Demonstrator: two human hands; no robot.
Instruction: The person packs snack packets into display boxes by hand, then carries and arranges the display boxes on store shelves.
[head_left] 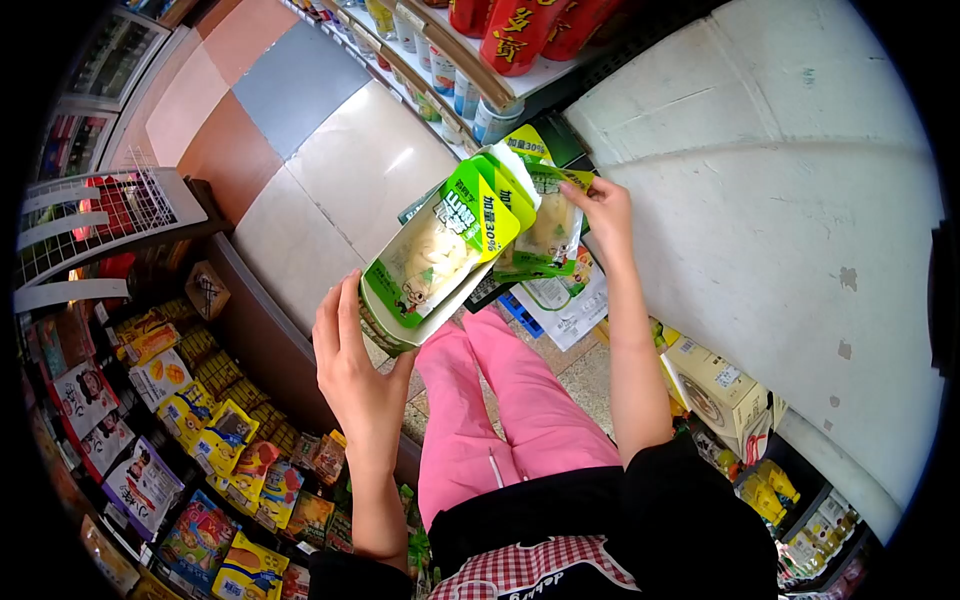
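My left hand (352, 370) grips the near left end of an open cardboard display box (375, 318), thumb and fingers around its corner. Inside lies a green and yellow snack packet (440, 245) with a clear window showing pale pieces. My right hand (607, 212) pinches the upper corner of a second green snack packet (550, 225), which is held just right of the box. Beneath the two packets, a dark box and more green packaging show in part, mostly covered.
Snack packets (225, 440) fill a low shelf on the left. Shelves with cans (442, 72) and red cans (518, 38) stand ahead. A white surface (760, 220) takes up the right side. A yellowish carton (715, 385) sits at lower right, and a printed sheet (580, 315) lies below the packets.
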